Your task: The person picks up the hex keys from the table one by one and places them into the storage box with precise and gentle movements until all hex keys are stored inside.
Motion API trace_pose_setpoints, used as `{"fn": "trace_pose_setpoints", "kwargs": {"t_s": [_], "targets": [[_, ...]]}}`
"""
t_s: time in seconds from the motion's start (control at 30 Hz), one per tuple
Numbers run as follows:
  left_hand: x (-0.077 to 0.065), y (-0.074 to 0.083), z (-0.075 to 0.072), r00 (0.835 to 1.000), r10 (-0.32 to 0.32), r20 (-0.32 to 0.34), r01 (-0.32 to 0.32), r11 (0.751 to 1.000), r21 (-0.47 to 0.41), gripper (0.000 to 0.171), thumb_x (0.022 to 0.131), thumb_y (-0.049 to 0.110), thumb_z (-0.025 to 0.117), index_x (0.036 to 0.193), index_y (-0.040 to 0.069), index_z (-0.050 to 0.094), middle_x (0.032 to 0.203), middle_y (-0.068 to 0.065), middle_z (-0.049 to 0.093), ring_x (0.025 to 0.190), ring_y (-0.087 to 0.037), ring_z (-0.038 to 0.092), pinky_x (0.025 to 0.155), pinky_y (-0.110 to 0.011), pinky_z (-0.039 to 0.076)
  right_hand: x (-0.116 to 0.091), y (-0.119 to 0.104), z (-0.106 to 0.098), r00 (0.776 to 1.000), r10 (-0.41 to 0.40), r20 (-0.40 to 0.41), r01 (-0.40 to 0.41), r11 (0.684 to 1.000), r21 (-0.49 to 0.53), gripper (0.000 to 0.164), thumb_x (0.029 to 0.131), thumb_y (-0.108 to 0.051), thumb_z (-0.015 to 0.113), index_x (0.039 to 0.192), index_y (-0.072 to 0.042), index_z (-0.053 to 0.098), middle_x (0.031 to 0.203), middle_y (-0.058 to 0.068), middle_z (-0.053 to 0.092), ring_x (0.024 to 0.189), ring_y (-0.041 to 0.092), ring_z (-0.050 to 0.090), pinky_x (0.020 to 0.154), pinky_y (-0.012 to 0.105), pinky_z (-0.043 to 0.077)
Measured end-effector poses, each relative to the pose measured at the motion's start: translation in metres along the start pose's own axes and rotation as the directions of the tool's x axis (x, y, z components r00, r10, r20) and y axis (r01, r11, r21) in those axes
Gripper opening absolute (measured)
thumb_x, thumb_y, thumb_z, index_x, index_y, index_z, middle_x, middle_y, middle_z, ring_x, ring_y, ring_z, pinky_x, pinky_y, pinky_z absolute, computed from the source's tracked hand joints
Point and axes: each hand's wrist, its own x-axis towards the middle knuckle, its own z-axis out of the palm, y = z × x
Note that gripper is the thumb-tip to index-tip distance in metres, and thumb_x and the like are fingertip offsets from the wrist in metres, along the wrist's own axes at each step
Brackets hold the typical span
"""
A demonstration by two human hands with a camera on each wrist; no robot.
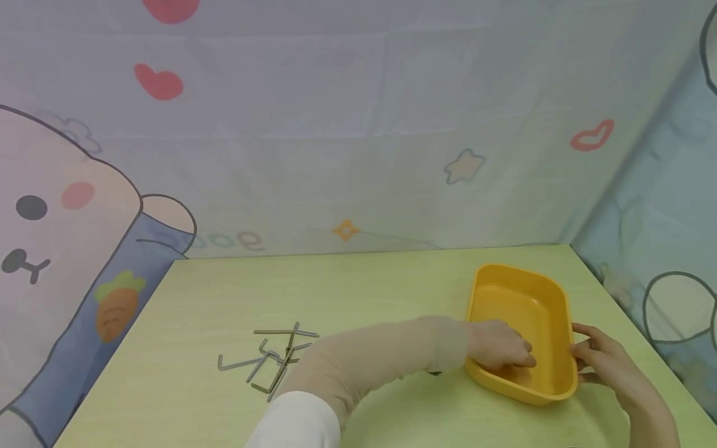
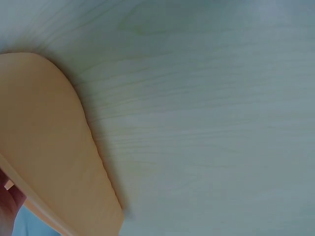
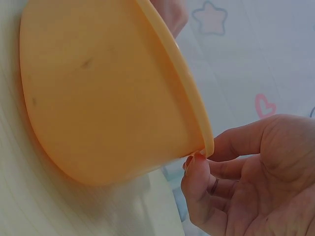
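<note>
A yellow plastic tub (image 1: 551, 373) with a rounded rim stands on the right part of the table. My left hand (image 1: 497, 345) reaches over its left rim, fingers bent and pointing down inside. Only a bit of that hand (image 2: 7, 204) shows past the rim in the left wrist view, and I cannot tell whether it holds something. At the right side, my right hand (image 1: 610, 367) pinches the tub's rim; the right wrist view shows its thumb (image 3: 197, 184) under the rim and the forefinger against it. To the left lie several L-shaped hex keys (image 1: 241, 364) in a loose heap.
My left sleeve (image 1: 386, 351) crosses above the table (image 1: 185, 298) and overlaps the right side of the heap. A small dark thing (image 1: 434, 373) peeks out under the sleeve. A printed cloth (image 1: 336, 124) hangs behind the table's back edge and along its sides.
</note>
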Motion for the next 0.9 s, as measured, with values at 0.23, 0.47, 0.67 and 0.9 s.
{"fn": "trace_pose_setpoints", "kwargs": {"t_s": [0.23, 0.47, 0.67, 0.9], "targets": [[0.002, -0.001, -0.001, 1.000, 0.010, 0.014, -0.010, 1.000, 0.004, 0.035, 0.103, 0.023, 0.041, 0.133, 0.038, 0.050, 0.129, 0.015, 0.054, 0.113, -0.003, 0.053, 0.093, -0.017, 0.043, 0.000, -0.001, 0.000, 1.000, 0.008, 0.001, -0.008, 1.000, -0.010, 0.056, 0.101, -0.012, 0.039, 0.143, 0.015, 0.015, 0.084, -0.004, 0.055, 0.070, 0.003, 0.059, 0.065, 0.027, 0.055], [0.000, 0.002, -0.005, 1.000, 0.003, 0.025, -0.004, 1.000, 0.027, 0.040, 0.104, 0.025, 0.038, 0.141, 0.039, 0.043, 0.145, 0.014, 0.044, 0.128, -0.004, 0.047, 0.103, -0.018, 0.039, 0.000, -0.001, 0.000, 1.000, 0.014, 0.001, -0.014, 1.000, -0.005, 0.056, 0.100, -0.013, 0.039, 0.143, 0.015, 0.015, 0.084, -0.005, 0.055, 0.070, 0.003, 0.058, 0.065, 0.027, 0.055], [-0.003, 0.007, -0.011, 1.000, -0.005, 0.014, 0.004, 0.999, 0.042, 0.041, 0.104, 0.026, 0.038, 0.143, 0.040, 0.040, 0.148, 0.015, 0.040, 0.131, -0.004, 0.045, 0.104, -0.018, 0.039, 0.000, -0.001, -0.001, 1.000, 0.006, -0.001, -0.006, 1.000, -0.003, 0.056, 0.100, -0.012, 0.039, 0.143, 0.015, 0.015, 0.083, -0.005, 0.055, 0.069, 0.003, 0.058, 0.065, 0.027, 0.056], [-0.010, 0.004, -0.018, 0.993, -0.086, -0.078, 0.089, 0.995, 0.035, 0.043, 0.101, 0.027, 0.046, 0.143, 0.038, 0.040, 0.146, 0.017, 0.042, 0.131, -0.005, 0.044, 0.101, -0.018, 0.042, 0.000, -0.002, -0.001, 1.000, 0.010, 0.005, -0.010, 1.000, -0.007, 0.056, 0.101, -0.012, 0.038, 0.143, 0.015, 0.015, 0.083, -0.005, 0.055, 0.069, 0.004, 0.058, 0.065, 0.026, 0.056]]}}
